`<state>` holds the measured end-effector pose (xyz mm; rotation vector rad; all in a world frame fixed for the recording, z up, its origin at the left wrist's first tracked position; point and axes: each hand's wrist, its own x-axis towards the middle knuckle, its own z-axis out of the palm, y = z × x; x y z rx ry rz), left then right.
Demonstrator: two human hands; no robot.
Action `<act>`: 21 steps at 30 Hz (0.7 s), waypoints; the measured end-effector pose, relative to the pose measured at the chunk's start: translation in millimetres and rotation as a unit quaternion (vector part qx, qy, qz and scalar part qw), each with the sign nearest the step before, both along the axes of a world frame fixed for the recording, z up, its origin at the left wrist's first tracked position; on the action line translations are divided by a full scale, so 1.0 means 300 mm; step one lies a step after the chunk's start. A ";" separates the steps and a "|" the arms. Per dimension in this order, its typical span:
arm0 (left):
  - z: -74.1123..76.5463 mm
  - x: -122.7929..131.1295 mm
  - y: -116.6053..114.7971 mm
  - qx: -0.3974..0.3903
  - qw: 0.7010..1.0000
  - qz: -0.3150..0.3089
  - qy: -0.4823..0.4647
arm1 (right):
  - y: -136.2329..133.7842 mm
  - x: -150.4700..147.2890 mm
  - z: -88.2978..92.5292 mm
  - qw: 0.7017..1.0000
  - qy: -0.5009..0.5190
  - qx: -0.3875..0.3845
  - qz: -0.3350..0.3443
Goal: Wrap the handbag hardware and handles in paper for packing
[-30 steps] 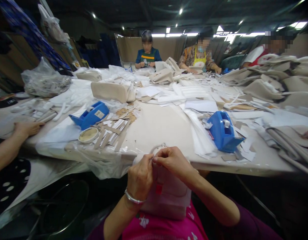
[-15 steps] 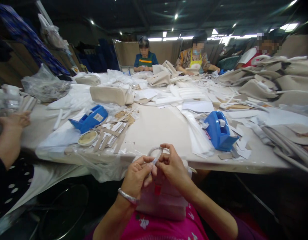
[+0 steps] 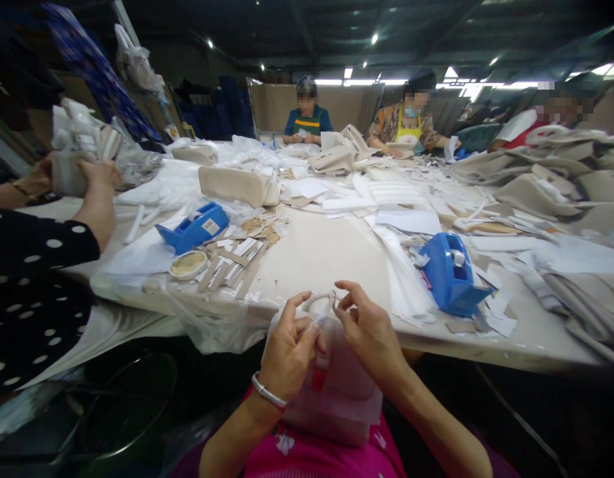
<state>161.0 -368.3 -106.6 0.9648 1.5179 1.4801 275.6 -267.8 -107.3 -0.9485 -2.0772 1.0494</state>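
I see my left hand (image 3: 290, 348) and right hand (image 3: 369, 332) flanking the pink bag (image 3: 334, 392), fingers pinched shut on its upright handle loop (image 3: 320, 300) between them.

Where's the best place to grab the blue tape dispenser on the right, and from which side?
Take the blue tape dispenser by its two flat side walls, coming from above. Its body stands upright on the table, with paper scraps crowding its base, so the top is the freest approach. Avoid the front end, probably where the cutter sits.
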 end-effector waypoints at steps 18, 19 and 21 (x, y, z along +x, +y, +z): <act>-0.023 -0.073 0.031 -0.022 0.982 -0.091 -0.162 | 0.075 -0.039 0.016 0.952 0.084 0.187 0.227; -0.022 -0.074 0.034 -0.026 0.977 -0.095 -0.189 | 0.076 -0.033 0.001 0.947 0.084 0.216 0.224; -0.024 -0.069 0.039 -0.033 0.967 -0.096 -0.233 | 0.077 -0.020 -0.023 0.936 0.081 0.262 0.221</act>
